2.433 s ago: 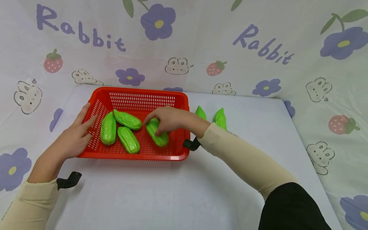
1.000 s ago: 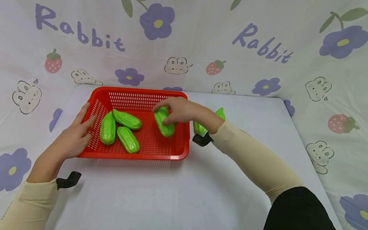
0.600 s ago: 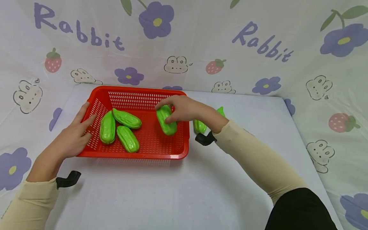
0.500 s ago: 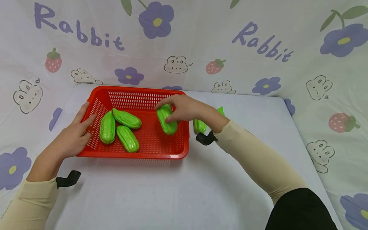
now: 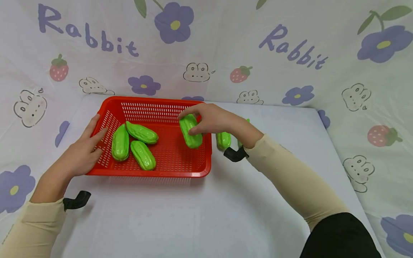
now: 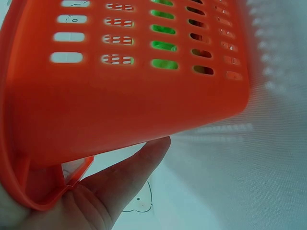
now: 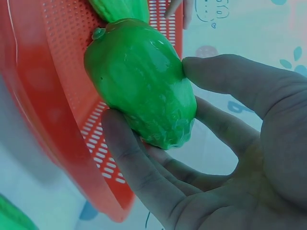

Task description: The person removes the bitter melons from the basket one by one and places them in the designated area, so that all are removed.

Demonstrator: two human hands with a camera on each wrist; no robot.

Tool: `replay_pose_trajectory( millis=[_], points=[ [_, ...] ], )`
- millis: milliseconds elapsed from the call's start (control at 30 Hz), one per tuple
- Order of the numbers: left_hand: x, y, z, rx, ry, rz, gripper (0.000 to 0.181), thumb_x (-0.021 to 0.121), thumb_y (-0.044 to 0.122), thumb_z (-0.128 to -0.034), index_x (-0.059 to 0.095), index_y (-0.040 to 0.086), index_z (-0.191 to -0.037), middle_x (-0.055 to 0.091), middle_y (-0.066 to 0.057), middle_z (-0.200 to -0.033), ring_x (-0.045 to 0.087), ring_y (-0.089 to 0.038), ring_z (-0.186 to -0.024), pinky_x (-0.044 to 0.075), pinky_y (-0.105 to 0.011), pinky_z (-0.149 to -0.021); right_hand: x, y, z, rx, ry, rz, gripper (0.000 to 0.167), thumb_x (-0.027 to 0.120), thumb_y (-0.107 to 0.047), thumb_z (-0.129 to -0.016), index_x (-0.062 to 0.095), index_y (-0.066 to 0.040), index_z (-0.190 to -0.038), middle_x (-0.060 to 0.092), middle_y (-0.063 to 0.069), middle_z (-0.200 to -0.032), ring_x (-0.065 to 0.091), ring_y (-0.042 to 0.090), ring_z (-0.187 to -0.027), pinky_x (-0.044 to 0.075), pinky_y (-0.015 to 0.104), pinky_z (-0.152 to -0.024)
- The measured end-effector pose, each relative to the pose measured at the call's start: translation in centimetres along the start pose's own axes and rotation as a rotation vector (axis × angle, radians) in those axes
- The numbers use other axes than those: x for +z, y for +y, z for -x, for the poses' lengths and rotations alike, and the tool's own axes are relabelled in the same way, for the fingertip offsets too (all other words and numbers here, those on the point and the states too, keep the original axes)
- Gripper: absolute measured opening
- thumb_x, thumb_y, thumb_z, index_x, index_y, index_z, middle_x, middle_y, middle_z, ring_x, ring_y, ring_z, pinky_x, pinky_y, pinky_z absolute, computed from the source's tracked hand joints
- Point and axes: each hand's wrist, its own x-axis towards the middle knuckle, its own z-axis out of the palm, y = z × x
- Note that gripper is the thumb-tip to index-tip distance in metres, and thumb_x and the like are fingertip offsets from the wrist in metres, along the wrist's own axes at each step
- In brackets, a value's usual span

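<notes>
A red plastic basket [image 5: 167,173] stands on the white table. At its left end my left hand [image 5: 79,156] grips the rim, with fingers on both sides of the wall. In the left wrist view one digit [image 6: 129,177] lies along the outside. My right hand [image 5: 214,118] holds a glossy green bitter melon [image 5: 191,132] above the basket's right part. Fingers and thumb pinch that bitter melon [image 7: 144,81] from both sides in the right wrist view. Three more bitter melons lie inside at the left: one upright [image 5: 120,143], one slanting [image 5: 142,132], one in front [image 5: 143,155].
Right of the basket, two bitter melons lie on the table: one beside the rim [image 5: 223,141], the other mostly hidden [image 5: 240,144] behind my right forearm. A patterned cloth backdrop [image 5: 222,46] stands behind the table [image 5: 180,222].
My right hand has moved rightward and toward the back of the basket, carrying the bitter melon from lower in the basket. My left hand and the other three melons inside stay put.
</notes>
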Motion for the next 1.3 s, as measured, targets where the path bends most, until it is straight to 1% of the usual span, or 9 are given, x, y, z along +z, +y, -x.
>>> replay_pose_trajectory(
  millis=[100,167,333,467,600,733,933,1100,1300],
  points=[
    [0.0,-0.1,0.0,0.003,0.003,-0.006,0.067,0.05,0.002,-0.1041,0.025,-0.01,-0.166,-0.022,-0.01,-0.179,0.025,-0.06,-0.153,0.044,-0.076,-0.106,0.0,0.2,0.1,0.005,0.005,-0.003,0.052,0.083,-0.021,-0.096,0.07,-0.029,-0.145,0.061,0.001,-0.139,0.06,0.024,-0.109,0.059,0.036,-0.079],
    [0.0,-0.1,0.0,0.009,0.006,-0.009,0.067,0.05,0.003,-0.104,0.026,-0.01,-0.166,-0.022,-0.009,-0.179,0.027,-0.061,-0.152,0.044,-0.076,-0.105,-0.2,0.3,0.2,0.004,0.01,-0.008,0.052,0.082,-0.021,-0.095,0.07,-0.029,-0.145,0.062,0.001,-0.137,0.06,0.024,-0.109,0.06,0.036,-0.079],
    [0.1,-0.1,0.0,0.013,0.01,-0.01,0.068,0.051,0.003,-0.1039,0.026,-0.009,-0.166,-0.022,-0.007,-0.18,0.029,-0.061,-0.15,0.044,-0.076,-0.105,-0.5,0.5,0.5,-0.008,0.025,-0.01,0.052,0.081,-0.022,-0.095,0.07,-0.026,-0.146,0.062,0.001,-0.141,0.055,0.025,-0.122,0.06,0.037,-0.084],
    [0.1,-0.1,0.0,0.006,0.01,-0.009,0.068,0.05,0.003,-0.104,0.026,-0.009,-0.166,-0.022,-0.007,-0.179,0.027,-0.061,-0.152,0.043,-0.076,-0.106,-0.7,0.7,0.9,-0.01,0.034,-0.013,0.052,0.081,-0.021,-0.096,0.07,-0.026,-0.147,0.062,0.001,-0.142,0.055,0.023,-0.123,0.059,0.038,-0.088],
    [0.2,-0.1,0.0,0.005,0.007,-0.003,0.068,0.05,0.002,-0.1036,0.026,-0.009,-0.166,-0.022,-0.008,-0.18,0.026,-0.06,-0.153,0.044,-0.076,-0.106,-0.9,1.0,1.3,0.01,0.036,-0.041,0.052,0.08,-0.021,-0.097,0.069,-0.029,-0.147,0.062,0.002,-0.139,0.067,0.024,-0.106,0.061,0.038,-0.084],
    [0.1,0.0,0.1,0.005,0.009,-0.005,0.068,0.05,0.002,-0.1034,0.026,-0.009,-0.166,-0.021,-0.008,-0.18,0.027,-0.06,-0.152,0.044,-0.075,-0.106,-1.1,1.2,1.6,0.024,0.039,-0.083,0.051,0.08,-0.019,-0.098,0.069,-0.028,-0.147,0.062,0.005,-0.136,0.074,0.026,-0.089,0.063,0.039,-0.08],
    [-0.1,0.2,0.1,-0.005,0.004,-0.002,0.068,0.05,0.002,-0.1033,0.026,-0.009,-0.166,-0.021,-0.008,-0.18,0.027,-0.06,-0.152,0.045,-0.075,-0.105,-1.3,1.5,2.1,0.028,0.027,-0.117,0.051,0.08,-0.018,-0.098,0.068,-0.026,-0.147,0.062,0.007,-0.132,0.075,0.026,-0.087,0.064,0.038,-0.079],
    [-0.2,0.3,0.0,-0.003,-0.001,-0.002,0.068,0.05,0.002,-0.1035,0.025,-0.01,-0.166,-0.021,-0.01,-0.18,0.029,-0.061,-0.151,0.045,-0.075,-0.105,-1.7,1.6,2.3,0.016,0.041,-0.12,0.051,0.08,-0.018,-0.098,0.069,-0.026,-0.147,0.065,0.008,-0.126,0.075,0.026,-0.084,0.063,0.04,-0.078],
    [-0.3,0.3,0.0,-0.006,-0.001,-0.005,0.067,0.05,0.002,-0.1035,0.025,-0.011,-0.165,-0.021,-0.011,-0.179,0.026,-0.061,-0.153,0.041,-0.076,-0.108,-1.9,1.8,2.5,0.0,0.042,-0.119,0.05,0.079,-0.018,-0.099,0.068,-0.025,-0.148,0.066,0.009,-0.125,0.075,0.026,-0.083,0.062,0.04,-0.078]
  ],
)
